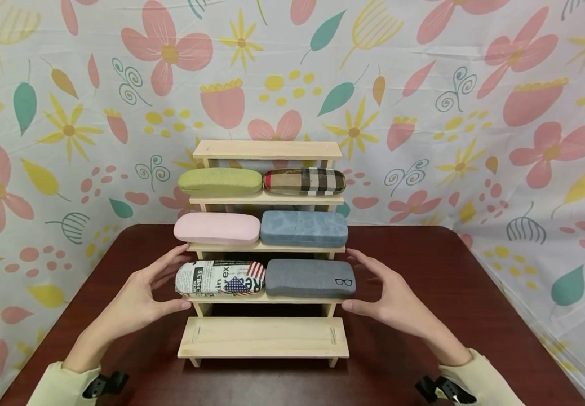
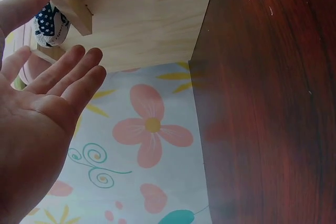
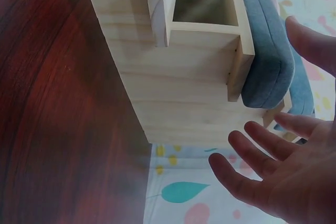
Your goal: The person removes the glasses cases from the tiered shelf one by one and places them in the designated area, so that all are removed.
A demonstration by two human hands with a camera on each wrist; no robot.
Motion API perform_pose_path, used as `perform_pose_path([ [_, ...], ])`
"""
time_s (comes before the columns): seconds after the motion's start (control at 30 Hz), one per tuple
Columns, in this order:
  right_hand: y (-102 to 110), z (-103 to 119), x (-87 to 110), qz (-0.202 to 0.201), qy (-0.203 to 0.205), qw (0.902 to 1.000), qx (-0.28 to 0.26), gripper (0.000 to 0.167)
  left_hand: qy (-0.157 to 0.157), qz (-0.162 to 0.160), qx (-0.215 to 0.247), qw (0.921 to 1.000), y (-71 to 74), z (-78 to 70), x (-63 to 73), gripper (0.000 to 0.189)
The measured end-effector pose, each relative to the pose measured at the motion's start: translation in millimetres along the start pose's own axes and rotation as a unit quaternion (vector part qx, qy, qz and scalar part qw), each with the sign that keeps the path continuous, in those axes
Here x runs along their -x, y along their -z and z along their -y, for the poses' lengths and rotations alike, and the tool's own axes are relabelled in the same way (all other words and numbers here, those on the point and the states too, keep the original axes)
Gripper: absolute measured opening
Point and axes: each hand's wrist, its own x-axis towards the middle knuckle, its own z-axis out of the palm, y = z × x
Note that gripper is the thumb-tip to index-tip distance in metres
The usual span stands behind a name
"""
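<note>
A tiered wooden stand (image 1: 262, 338) holds several glasses cases in pairs. On its lower loaded tier lie a newspaper-print case (image 1: 218, 279) and a grey case (image 1: 310, 279) with a glasses drawing. My left hand (image 1: 132, 299) is beside the newspaper-print case, thumb near the shelf's front corner, fingers spread towards the tier above. Mirroring it, my right hand (image 1: 399, 299) stands beside the grey case. Both wrist views show extended fingers with nothing gripped. Above lie a pink case (image 1: 216, 228) and a blue case (image 1: 304, 228), then a green case (image 1: 220, 182) and a plaid case (image 1: 304, 181).
Under the stand is a dark red-brown wooden table (image 1: 424, 349). A white cloth (image 1: 373, 34) printed with flowers and leaves hangs behind it. The stand's top step (image 1: 267, 149) is plain wood. Black straps (image 1: 105, 385) circle the wrists over pale sleeves (image 1: 64, 389).
</note>
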Motion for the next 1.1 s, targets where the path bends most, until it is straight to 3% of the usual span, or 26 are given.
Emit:
perform_pose_path([
  [0.57, -2, -9, -9.4, 0.024, 0.005, 0.9995, -0.022, 0.083, 0.013, 0.003, -0.016, 0.9998, 1.0, 1.6, 0.1, 0.110],
  [0.83, -4, -17, -15.4, 0.054, 0.021, 0.9916, -0.116, 0.076, 0.019, 0.004, -0.023, 0.9995, 1.1, 2.2, -0.1, 0.110],
  [1.1, -6, -19, -18.9, 0.061, 0.023, 0.9868, -0.148, 0.078, 0.027, 0.005, -0.022, 0.9994, 1.3, 2.1, 0.0, 0.109],
])
